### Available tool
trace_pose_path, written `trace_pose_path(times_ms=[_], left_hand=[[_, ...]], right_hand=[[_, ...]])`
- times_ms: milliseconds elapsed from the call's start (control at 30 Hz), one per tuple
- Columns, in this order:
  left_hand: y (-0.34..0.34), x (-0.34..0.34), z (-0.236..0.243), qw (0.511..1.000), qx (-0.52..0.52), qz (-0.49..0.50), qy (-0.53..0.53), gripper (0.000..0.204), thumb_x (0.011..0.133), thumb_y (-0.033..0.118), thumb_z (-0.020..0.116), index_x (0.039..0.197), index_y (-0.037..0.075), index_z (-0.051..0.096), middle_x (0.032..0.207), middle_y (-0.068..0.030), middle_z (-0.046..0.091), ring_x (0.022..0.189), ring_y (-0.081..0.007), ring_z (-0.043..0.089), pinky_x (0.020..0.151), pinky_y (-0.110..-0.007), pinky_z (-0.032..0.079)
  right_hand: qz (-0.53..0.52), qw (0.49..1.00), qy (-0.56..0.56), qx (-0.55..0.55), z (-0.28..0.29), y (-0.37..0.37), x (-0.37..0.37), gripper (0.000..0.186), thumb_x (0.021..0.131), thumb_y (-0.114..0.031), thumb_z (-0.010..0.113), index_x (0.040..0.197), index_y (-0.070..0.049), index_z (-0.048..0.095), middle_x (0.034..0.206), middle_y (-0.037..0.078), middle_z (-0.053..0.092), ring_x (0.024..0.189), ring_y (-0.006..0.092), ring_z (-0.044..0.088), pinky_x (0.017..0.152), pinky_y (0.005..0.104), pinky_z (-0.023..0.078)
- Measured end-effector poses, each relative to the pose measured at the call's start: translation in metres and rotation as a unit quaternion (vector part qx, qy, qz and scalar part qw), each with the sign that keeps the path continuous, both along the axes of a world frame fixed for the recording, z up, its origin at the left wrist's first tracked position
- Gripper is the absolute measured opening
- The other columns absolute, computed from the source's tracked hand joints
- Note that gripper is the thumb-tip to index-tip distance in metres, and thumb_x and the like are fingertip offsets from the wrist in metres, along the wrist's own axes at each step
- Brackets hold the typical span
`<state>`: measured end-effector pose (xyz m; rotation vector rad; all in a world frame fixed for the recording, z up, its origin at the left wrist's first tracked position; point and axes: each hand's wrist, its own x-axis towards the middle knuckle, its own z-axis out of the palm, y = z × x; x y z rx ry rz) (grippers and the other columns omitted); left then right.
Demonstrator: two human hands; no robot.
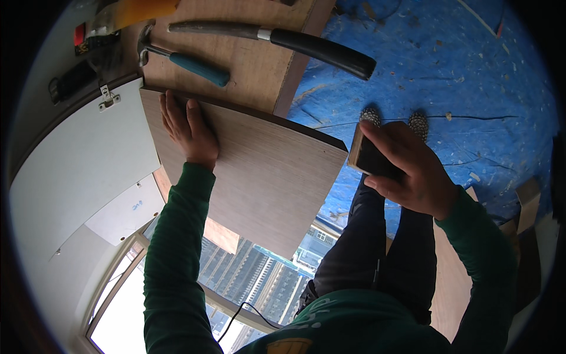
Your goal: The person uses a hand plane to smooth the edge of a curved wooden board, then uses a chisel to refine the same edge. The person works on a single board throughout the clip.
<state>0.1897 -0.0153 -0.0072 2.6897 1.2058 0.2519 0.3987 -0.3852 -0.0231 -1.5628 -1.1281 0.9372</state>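
My left hand (191, 133) lies flat, fingers stretched out, on a wood-grain panel (265, 171) with a dark edge along its far side. In my right hand (413, 168) is a sanding block (376, 158), with a dark face and a pale wooden edge, gripped between thumb and fingers. The block is close to the panel's right corner; whether the two touch I cannot tell. Beyond the panel, a claw hammer (197, 68) with a teal handle rests on a wooden board (253, 71). A curved saw (318, 52) with a black handle lies farther off, its handle sticking out past the board's edge.
A white cabinet door (76, 165) with a metal hinge (109, 99) stands at the left. Blue sheeting (460, 71) with scattered scraps covers the floor. Offcuts (526, 203) lie at the right. Window glass (253, 277) and a black cable (236, 315) show near my body.
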Motion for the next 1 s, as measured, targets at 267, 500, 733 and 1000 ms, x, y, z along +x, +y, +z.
trace_pose_path(times_ms=[267,500,733,1000], left_hand=[[-0.001,0.001,0.000,1.000,-0.006,0.004,-0.007,0.066,0.108,0.042,0.045,0.158,0.000,0.039,0.168,-0.0232,0.031,0.155,-0.0405,0.027,0.126,-0.051,0.020],[0.000,0.000,0.000,1.000,-0.009,0.001,-0.006,0.066,0.109,0.042,0.044,0.158,0.000,0.039,0.168,-0.0223,0.031,0.155,-0.0401,0.027,0.126,-0.051,0.021],[0.000,0.000,0.000,1.000,-0.014,0.005,-0.002,0.065,0.109,0.042,0.043,0.159,0.000,0.038,0.168,-0.0228,0.031,0.155,-0.0400,0.026,0.126,-0.051,0.021],[-0.003,0.003,0.002,1.000,-0.026,0.006,-0.005,0.068,0.109,0.045,0.042,0.160,0.000,0.036,0.169,-0.0225,0.028,0.155,-0.0394,0.026,0.126,-0.051,0.021]], right_hand=[[-0.087,0.898,0.408,-0.141,-0.024,0.000,-0.006,0.063,0.107,-0.039,0.055,0.164,-0.017,0.038,0.108,0.013,0.064,0.096,0.0216,0.063,0.089,0.0380,0.053],[-0.033,0.841,0.485,-0.238,-0.018,0.054,-0.012,0.074,0.100,-0.054,0.062,0.156,-0.011,0.039,0.099,0.005,0.059,0.074,0.0127,0.059,0.065,0.0325,0.053],[-0.025,0.782,0.575,-0.239,-0.019,0.046,-0.015,0.076,0.102,-0.055,0.058,0.159,-0.011,0.035,0.101,0.006,0.060,0.078,0.0136,0.060,0.067,0.0326,0.054],[-0.024,0.756,0.603,-0.252,-0.020,0.043,-0.029,0.077,0.101,-0.051,0.064,0.161,-0.013,0.033,0.110,0.009,0.059,0.079,0.0141,0.059,0.069,0.0335,0.054]])
